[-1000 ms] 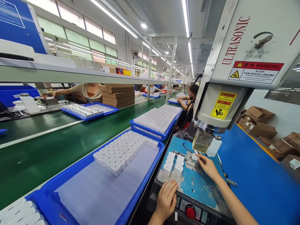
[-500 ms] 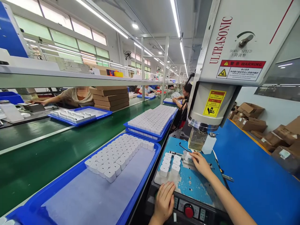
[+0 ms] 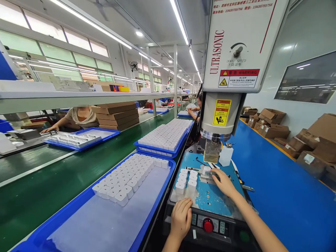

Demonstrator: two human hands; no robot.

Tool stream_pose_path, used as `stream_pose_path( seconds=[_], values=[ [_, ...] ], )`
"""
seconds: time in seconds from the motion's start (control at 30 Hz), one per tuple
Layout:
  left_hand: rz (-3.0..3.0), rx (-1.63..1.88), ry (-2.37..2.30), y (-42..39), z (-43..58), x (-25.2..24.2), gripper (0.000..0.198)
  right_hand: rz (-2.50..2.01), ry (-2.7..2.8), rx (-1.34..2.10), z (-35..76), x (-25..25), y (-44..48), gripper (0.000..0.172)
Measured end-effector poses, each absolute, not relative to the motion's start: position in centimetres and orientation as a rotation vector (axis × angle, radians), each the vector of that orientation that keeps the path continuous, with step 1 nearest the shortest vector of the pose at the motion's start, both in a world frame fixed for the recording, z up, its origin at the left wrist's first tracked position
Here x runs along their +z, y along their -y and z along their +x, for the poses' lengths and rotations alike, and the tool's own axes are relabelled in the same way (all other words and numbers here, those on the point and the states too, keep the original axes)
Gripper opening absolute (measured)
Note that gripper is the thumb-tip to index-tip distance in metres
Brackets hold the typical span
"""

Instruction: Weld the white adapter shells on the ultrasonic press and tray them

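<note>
My right hand (image 3: pixel 223 181) is at the metal fixture (image 3: pixel 208 178) under the ultrasonic machine's head. Its fingers are stretched out and apart, with the tips beside the right edge of a small white plastic housing (image 3: pixel 206 170) seated there. Whether they still touch it is hard to tell. My left hand (image 3: pixel 181 217) lies open over the front left edge of the machine base, fingers extended, holding nothing. Just beyond it, two short rows of white housings (image 3: pixel 192 185) stand on the blue base plate (image 3: pixel 210 203). The metal horn (image 3: pixel 212 151) hangs above the fixture.
Left of the machine, a blue tray (image 3: pixel 162 196) carries rows of white housings; a fuller tray (image 3: pixel 162 153) is behind it. A red button (image 3: pixel 208 225) is on the base front. A white bottle (image 3: pixel 226 155) stands behind the fixture. Co-workers sit along the green belt (image 3: pixel 76 171).
My right fingertips have drawn slightly right, off the housing in the fixture. My left hand keeps its place on the base. The camera view has turned a little to the right.
</note>
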State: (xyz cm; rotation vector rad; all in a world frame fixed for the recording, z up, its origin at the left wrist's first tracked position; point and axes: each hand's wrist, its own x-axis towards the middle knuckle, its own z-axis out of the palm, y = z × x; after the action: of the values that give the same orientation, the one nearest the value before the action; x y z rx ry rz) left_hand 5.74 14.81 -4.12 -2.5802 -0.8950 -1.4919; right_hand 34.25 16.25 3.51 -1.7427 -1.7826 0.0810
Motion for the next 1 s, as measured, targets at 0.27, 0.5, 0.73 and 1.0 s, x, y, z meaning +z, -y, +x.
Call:
stream_pose_path(
  seconds=[0.27,0.5,0.73,1.0],
  values=[
    [-2.615,-1.686,0.791,-16.2,6.0,-3.3,0.030,-1.623,1.645,-0.200,31.7,-1.3,-4.8,0.026],
    [-2.508,-1.671,0.859,-16.4,6.7,-4.3,0.029,-1.496,1.743,-0.533,31.2,-6.5,-2.7,0.022],
    [-2.588,-1.690,0.970,-15.2,6.4,-3.8,0.031,-1.519,1.613,-0.428,30.1,-5.6,-2.1,0.020],
    [-2.565,-1.664,0.992,-15.0,6.7,-4.2,0.030,-1.526,1.587,-0.417,26.7,-13.0,5.8,0.022]
  ],
)
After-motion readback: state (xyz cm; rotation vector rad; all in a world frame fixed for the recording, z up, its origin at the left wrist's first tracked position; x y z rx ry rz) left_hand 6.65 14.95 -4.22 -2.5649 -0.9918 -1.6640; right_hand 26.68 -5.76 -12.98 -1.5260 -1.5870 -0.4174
